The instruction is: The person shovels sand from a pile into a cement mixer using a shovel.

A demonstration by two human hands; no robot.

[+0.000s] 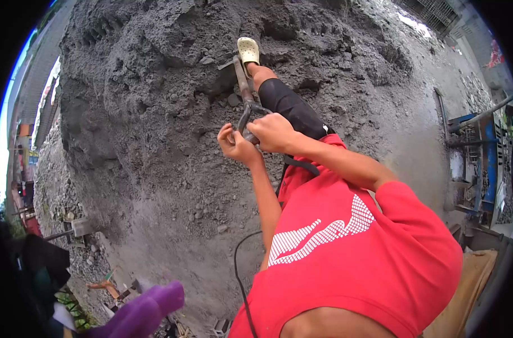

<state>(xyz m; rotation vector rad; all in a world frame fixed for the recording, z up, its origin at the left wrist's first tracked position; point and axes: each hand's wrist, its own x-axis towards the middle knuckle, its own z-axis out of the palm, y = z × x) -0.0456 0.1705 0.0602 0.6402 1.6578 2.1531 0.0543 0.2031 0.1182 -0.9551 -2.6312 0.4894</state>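
A shovel (242,81) with a Y-shaped metal handle stands against the grey, gravelly soil (166,96). Its lower end meets the ground beside my foot, which wears a cream clog (248,49); the blade is mostly hidden. My right hand (274,133) is closed around the handle's grip. On the grip's other side, my left hand (239,149) has curled fingers and touches the handle's end. Both hands are bare and close together in front of my red shirt (346,253).
A thin black cable (237,270) hangs along my left side. Something purple and blurred, perhaps a sleeve or glove (149,310), shows at lower left. Metal frames with a blue part (489,163) stand at right. A pale box on a bar (81,226) is at left.
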